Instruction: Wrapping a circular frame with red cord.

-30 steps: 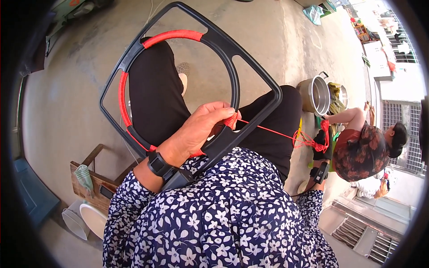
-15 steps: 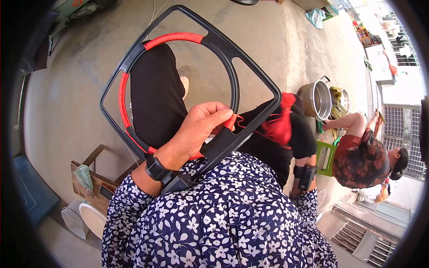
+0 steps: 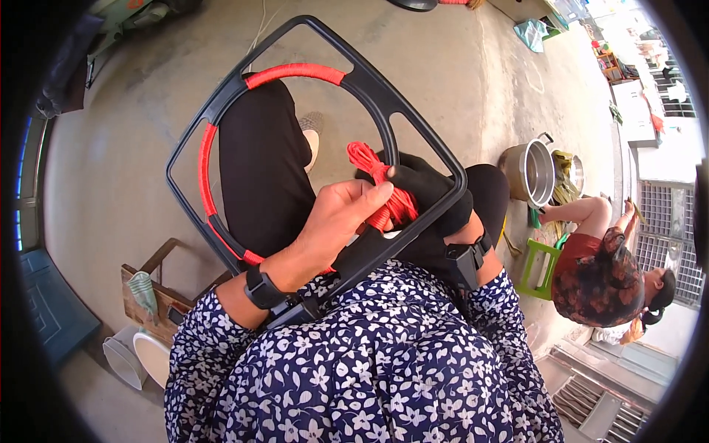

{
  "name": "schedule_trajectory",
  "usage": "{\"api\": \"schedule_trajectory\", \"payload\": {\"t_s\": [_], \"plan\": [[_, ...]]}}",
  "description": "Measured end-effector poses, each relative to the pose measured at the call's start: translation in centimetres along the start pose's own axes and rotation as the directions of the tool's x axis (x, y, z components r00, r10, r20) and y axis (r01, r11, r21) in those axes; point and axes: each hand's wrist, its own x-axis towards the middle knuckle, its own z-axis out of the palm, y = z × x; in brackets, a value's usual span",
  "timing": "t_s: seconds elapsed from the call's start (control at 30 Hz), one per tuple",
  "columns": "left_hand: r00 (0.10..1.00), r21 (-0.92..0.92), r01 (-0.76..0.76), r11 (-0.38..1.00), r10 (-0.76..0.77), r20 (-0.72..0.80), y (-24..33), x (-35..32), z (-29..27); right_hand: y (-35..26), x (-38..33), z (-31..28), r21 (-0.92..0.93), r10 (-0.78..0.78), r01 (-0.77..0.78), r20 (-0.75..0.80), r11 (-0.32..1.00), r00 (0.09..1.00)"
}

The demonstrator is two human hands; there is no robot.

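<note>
A black square frame (image 3: 432, 136) with a round inner ring rests over my lap. Bright red cord (image 3: 301, 71) is wound tightly round several stretches of the ring. A loose bundle of red cord (image 3: 363, 156) passes through the ring's opening at its right side. My left hand (image 3: 329, 221), bare, is closed, its thumb and fingers pinching at the bundle beside the ring. From the right, my right hand (image 3: 432, 193), in a black glove with a bare fingertip, closes on the same bundle; its other fingers are partly hidden behind the frame.
At right a metal pot (image 3: 528, 173) stands on the floor near a green stool (image 3: 541, 269), where another person (image 3: 602, 277) sits. A wooden stool (image 3: 148, 299) with a cloth and a white bin (image 3: 125, 358) are at lower left.
My right hand has come up from beside my right knee to the ring, bringing the red cord bundle into its opening. My left hand stays by the ring's right side.
</note>
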Motion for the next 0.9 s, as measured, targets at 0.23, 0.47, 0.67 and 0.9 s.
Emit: {"api": "schedule_trajectory", "payload": {"t_s": [0.23, 0.47, 0.67, 0.9], "plan": [[0.997, -0.090, 0.078, 0.993, -0.079, -0.008, -0.1, 0.3, -0.1, -2.8, -2.2, 5.5, 0.241, 0.008, 0.108, -0.438, 0.964, 0.899], [0.976, -0.308, 0.215, 0.927, -0.193, 0.100, -0.2, 0.1, -0.7, 0.1, -6.2, -1.8, -0.007, -0.064, 0.081, -0.692, 0.997, 0.719], [0.979, -0.314, 0.147, 0.938, -0.093, 0.181, 0.0, 0.0, -0.7, 3.4, -16.8, -10.8, -0.508, -0.277, -0.156, -0.673, 0.847, 0.686], [0.978, -0.414, 0.198, 0.888, -0.150, 0.145, -0.4, -0.1, -1.3, 2.2, -29.1, -5.5, -0.184, -0.124, -0.059, -0.834, 0.981, 0.537]]}}
